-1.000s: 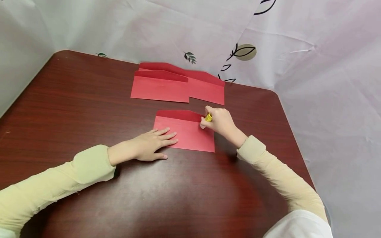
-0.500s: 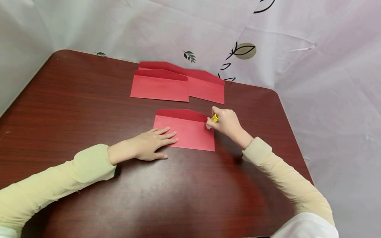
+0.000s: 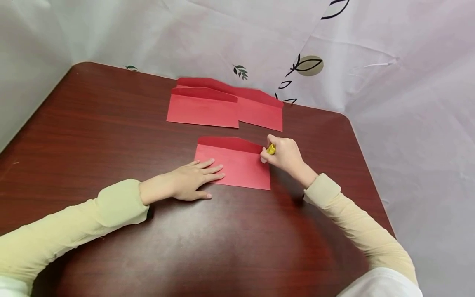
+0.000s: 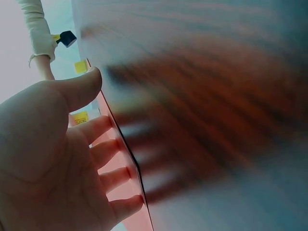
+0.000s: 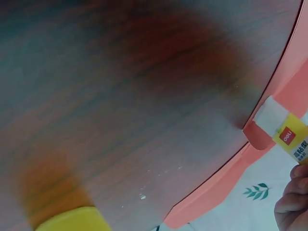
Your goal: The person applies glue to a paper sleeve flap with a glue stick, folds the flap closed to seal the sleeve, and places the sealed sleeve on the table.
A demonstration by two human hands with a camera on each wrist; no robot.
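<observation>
In the head view a red envelope (image 3: 237, 167) lies on the table, its darker flap (image 3: 226, 142) unfolded toward the back. My left hand (image 3: 191, 179) rests over the envelope's left front part, fingers spread and fairly straight, thumb on the tabletop. The left wrist view shows those fingers (image 4: 109, 152) lying across the front edge. My right hand (image 3: 285, 154) grips a yellow glue stick (image 3: 271, 149) at the envelope's right end, close to the flap crease. Seen from the right wrist, the glue stick's white end (image 5: 270, 115) meets the envelope's corner beside the flap.
Behind the working envelope lie more red envelopes, one at the back left (image 3: 204, 111) overlapping another at the right (image 3: 262, 113), flaps unfolded. They sit near the far edge of the brown table (image 3: 111, 123). A pale curtain (image 3: 208, 37) with leaf prints hangs behind.
My right hand has moved right with the glue stick, from inside the envelope to its right end. My left hand stays in place on the envelope.
</observation>
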